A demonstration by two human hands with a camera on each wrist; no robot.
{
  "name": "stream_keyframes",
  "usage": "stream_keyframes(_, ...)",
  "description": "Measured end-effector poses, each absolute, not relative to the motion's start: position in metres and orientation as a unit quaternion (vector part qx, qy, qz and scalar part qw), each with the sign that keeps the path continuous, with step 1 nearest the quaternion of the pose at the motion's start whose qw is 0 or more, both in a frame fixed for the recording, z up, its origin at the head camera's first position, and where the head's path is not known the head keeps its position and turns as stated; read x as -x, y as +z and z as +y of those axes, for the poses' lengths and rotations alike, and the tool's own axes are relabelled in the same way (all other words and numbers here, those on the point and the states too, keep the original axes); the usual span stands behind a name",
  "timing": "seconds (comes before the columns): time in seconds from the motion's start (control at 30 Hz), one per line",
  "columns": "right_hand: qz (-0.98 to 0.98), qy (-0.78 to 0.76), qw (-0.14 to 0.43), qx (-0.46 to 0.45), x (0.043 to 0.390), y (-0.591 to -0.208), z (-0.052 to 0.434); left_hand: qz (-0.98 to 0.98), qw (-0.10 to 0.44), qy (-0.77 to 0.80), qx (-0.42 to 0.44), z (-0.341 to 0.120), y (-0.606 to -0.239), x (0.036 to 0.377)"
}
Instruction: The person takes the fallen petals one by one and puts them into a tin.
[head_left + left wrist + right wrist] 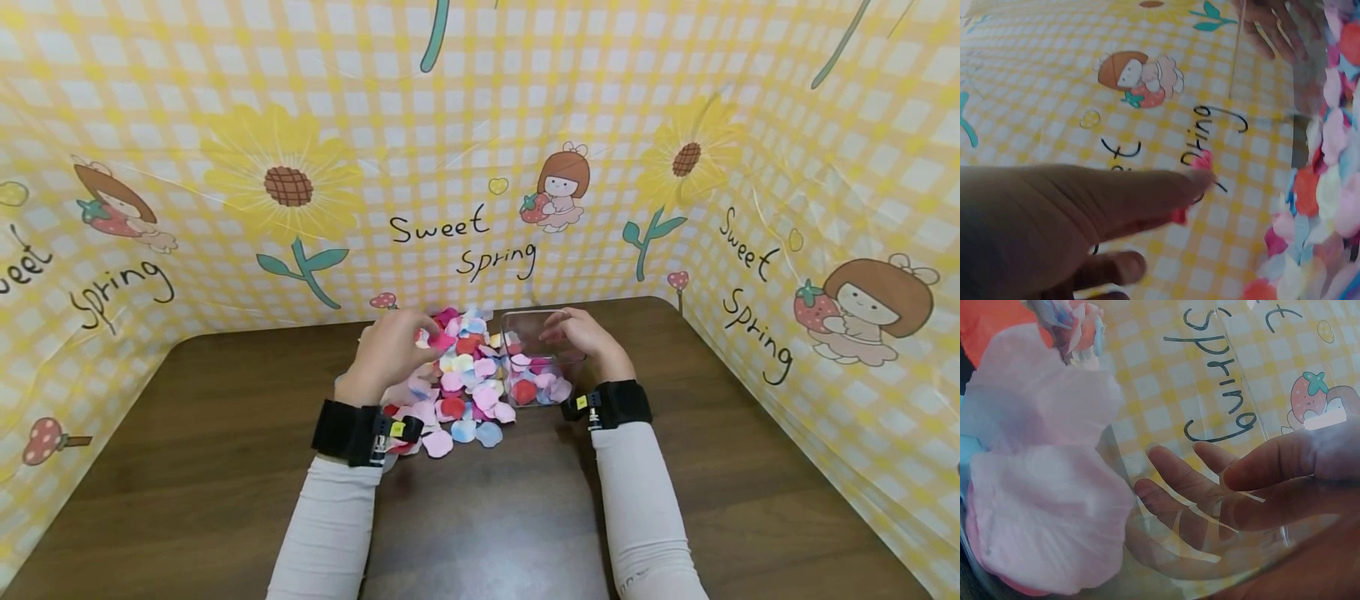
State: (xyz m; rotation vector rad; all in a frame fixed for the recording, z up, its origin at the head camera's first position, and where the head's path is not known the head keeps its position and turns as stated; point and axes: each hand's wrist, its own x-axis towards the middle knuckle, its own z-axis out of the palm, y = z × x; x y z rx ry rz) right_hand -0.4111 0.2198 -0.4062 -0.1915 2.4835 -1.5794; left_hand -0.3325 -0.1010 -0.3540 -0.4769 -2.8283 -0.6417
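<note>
My left hand (386, 357) is raised over the left side of a heap of fabric flower petals (467, 363) in pink, red, white and blue. Between its thumb and forefinger it pinches a bright pink petal (1180, 214). A clear plastic box (504, 333) stands right of the heap, with loose petals (527, 390) at its bottom. My right hand (596, 343) is at the box's upper right side, fingers loosely bent, nothing visible between them. Through the clear plastic the right wrist view shows its fingers (1179, 472); whether they touch the wall I cannot tell.
Everything lies on a dark brown wooden table (480, 517). A yellow checked cloth (465, 150) with printed flowers and figures hangs behind and along the sides. Each wrist carries a black strap (341, 432) with a small camera. Some petals (438, 443) lie loose at the heap's front.
</note>
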Motion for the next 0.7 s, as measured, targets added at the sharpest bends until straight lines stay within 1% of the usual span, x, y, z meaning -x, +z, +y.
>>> stream_keyframes(0.13, 0.837, -0.534, 0.097, 0.062, 0.411, -0.406, 0.219, -0.937, 0.142, -0.244, 0.206, -0.081, -0.352, 0.329)
stream_keyframes(0.27, 0.840, -0.531, 0.091, 0.067, 0.411, -0.405, 0.220, -0.917, 0.190, -0.248, 0.249, -0.052, -0.360, 0.329)
stream_keyframes(0.4, 0.845, -0.523, 0.088, 0.073, 0.411, -0.404, 0.221, -0.901, 0.215, -0.248, 0.284, -0.028, -0.372, 0.329)
stream_keyframes(0.53, 0.849, -0.516, 0.088, 0.079, 0.412, -0.405, 0.221, -0.901, 0.208, -0.240, 0.294, -0.020, -0.380, 0.329)
stream_keyframes(0.7, 0.846, -0.520, 0.085, 0.081, 0.414, -0.407, 0.220, -0.909, 0.194, -0.244, 0.276, -0.032, -0.379, 0.333)
